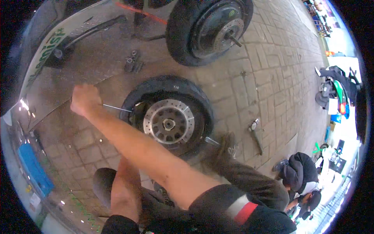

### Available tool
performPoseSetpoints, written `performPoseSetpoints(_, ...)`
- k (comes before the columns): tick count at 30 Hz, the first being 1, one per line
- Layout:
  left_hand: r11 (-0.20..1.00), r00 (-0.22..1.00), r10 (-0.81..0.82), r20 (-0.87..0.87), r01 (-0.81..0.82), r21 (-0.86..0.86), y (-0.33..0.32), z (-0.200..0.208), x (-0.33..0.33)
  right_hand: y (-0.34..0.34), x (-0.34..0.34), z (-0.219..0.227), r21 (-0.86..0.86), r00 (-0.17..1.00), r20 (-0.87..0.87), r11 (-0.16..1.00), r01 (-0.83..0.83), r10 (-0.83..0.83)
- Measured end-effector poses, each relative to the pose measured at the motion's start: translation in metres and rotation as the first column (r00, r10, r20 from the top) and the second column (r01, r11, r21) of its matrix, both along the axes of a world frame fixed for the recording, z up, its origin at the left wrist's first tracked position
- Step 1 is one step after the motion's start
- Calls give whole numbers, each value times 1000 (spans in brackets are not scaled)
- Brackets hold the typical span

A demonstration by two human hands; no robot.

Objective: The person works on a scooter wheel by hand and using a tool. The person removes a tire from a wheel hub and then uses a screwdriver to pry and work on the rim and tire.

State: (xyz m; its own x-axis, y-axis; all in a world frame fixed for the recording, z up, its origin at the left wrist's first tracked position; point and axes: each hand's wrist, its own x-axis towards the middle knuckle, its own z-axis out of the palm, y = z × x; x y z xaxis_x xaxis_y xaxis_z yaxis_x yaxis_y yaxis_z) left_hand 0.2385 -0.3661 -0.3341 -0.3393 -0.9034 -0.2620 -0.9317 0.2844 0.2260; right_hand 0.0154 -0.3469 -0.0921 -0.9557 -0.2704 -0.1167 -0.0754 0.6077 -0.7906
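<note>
A wheel (169,124) with a black tyre (202,101) and a drilled brake disc lies flat on the paving in front of me. My right arm reaches across it to the left. My right hand (85,100), slightly blurred, is closed in a fist around a slim metal tyre lever (117,107), whose far end meets the left side of the tyre and rim. My left forearm (125,191) rises from below and passes behind the right forearm, which hides the left hand. Another metal lever (212,141) sticks out at the wheel's right side, beside my shoe (226,143).
A second wheel (210,31) with an axle stands tilted beyond. A hammer (256,136) rests on the paving at right. Small metal parts (133,62) lie at upper left, and a blue object (36,169) at far left. Another person (302,175) crouches at lower right.
</note>
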Motion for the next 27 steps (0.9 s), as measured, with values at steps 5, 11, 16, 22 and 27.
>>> performPoseSetpoints(5,999,998,19,55,-21,34,12,-16,-21,2,9,5,-2,996,87,1000,-6,6)
performPoseSetpoints(11,997,997,-11,77,5,75,18,-13,-43,8,18,19,28,996,72,998,48,-50)
performPoseSetpoints(16,995,997,-16,77,9,98,22,-16,-54,4,22,12,36,999,50,999,20,-22)
performPoseSetpoints(22,993,997,-5,75,-4,116,35,-9,-57,4,35,10,-28,996,87,999,-28,30)
performPoseSetpoints(27,991,995,11,101,-25,134,39,-9,-58,18,56,4,-52,967,37,967,-250,252)
